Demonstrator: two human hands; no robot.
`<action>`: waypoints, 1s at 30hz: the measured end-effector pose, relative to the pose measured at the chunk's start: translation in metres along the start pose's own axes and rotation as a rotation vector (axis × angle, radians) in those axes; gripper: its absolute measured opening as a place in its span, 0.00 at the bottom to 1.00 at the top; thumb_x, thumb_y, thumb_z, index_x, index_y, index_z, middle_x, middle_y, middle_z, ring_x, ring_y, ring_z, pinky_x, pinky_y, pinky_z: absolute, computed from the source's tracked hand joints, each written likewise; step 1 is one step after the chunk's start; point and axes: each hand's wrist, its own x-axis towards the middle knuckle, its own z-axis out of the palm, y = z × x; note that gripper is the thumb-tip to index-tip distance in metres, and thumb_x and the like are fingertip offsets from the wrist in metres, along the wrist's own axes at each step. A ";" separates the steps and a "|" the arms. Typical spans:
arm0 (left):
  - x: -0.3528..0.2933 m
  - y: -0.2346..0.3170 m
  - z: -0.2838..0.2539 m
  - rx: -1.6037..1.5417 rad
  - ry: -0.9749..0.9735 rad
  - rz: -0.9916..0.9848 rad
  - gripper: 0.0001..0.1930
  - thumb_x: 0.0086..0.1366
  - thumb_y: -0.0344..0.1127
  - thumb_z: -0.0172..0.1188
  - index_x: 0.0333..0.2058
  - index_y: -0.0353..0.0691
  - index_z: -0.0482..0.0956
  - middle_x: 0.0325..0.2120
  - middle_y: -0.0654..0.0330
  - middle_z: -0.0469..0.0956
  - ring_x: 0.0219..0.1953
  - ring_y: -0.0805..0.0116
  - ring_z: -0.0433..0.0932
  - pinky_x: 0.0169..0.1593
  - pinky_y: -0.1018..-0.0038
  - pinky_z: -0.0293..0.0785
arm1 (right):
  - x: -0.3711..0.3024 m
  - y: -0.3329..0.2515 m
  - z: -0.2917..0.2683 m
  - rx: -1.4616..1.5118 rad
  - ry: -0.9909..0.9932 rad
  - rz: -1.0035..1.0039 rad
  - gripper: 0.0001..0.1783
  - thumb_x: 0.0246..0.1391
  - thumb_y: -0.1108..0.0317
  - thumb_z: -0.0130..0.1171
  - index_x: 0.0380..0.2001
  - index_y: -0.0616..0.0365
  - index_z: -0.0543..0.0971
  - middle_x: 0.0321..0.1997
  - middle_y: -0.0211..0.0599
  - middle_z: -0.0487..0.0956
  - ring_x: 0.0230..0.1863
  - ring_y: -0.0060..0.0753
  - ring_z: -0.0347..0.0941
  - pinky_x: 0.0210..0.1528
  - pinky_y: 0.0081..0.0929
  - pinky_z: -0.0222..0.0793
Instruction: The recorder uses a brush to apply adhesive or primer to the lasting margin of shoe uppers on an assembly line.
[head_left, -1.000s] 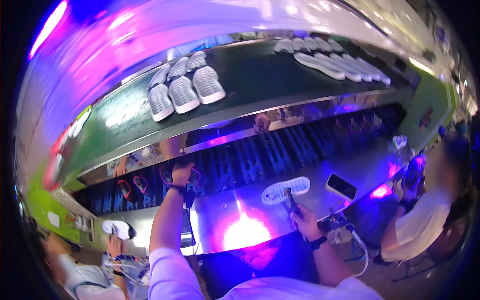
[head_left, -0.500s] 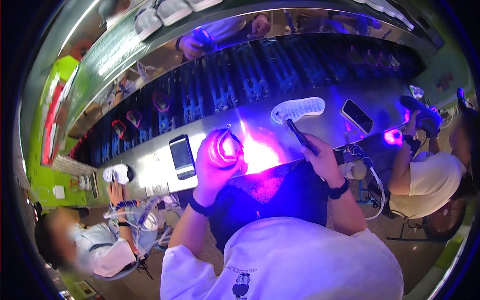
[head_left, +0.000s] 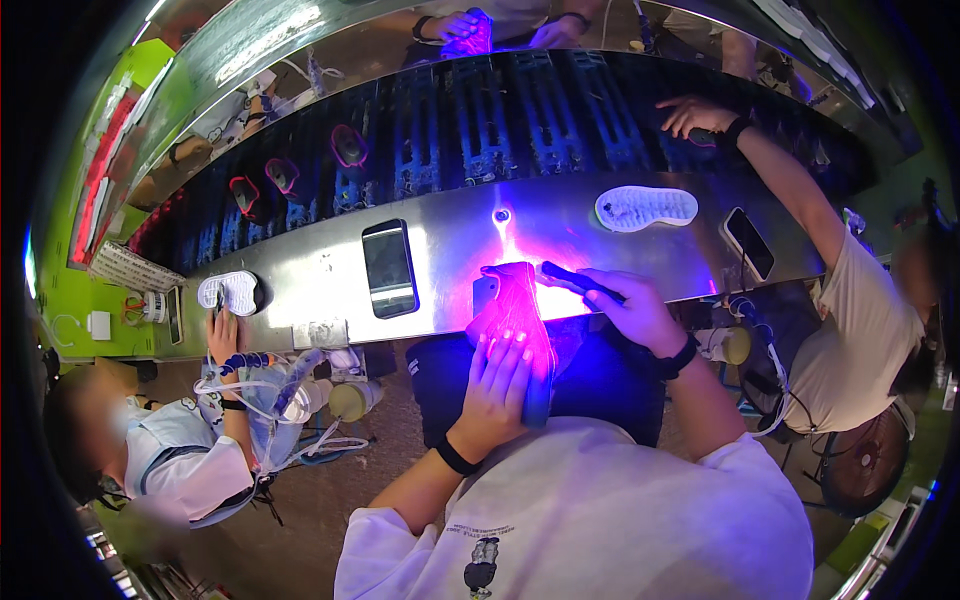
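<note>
Under a bright pink and violet light, a shoe upper (head_left: 520, 300) lies lengthwise toward me at the bench's front edge. My left hand (head_left: 492, 390) holds it, fingers stretched over its side; the thumb is hidden. In my right hand (head_left: 640, 315) is a slim black brush (head_left: 580, 280), gripped by its handle. The brush's tip points left, close beside the upper's far end; glare hides whether they touch. A white shoe sole (head_left: 648, 208) lies on the bench beyond my right hand.
Phones lie at left (head_left: 389, 268) and right (head_left: 748, 243) on the metal bench (head_left: 300, 290). Behind runs a dark slatted conveyor (head_left: 470, 125) carrying several shoe pieces. A co-worker's arm (head_left: 790, 185) reaches over it at right. Another co-worker's hand (head_left: 222, 335) touches a white sole at left.
My left hand has turned the upper lengthwise and nearer to me. The brush has left the white sole for the upper's far end. The right co-worker's arm now extends over the conveyor.
</note>
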 end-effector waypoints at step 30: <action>0.018 0.000 -0.020 -0.063 -0.096 0.026 0.28 0.60 0.30 0.58 0.60 0.27 0.73 0.62 0.40 0.72 0.67 0.43 0.70 0.72 0.37 0.55 | -0.064 -0.029 0.004 0.163 -0.112 0.229 0.22 0.64 0.71 0.64 0.61 0.59 0.80 0.36 0.29 0.83 0.35 0.17 0.76 0.42 0.22 0.74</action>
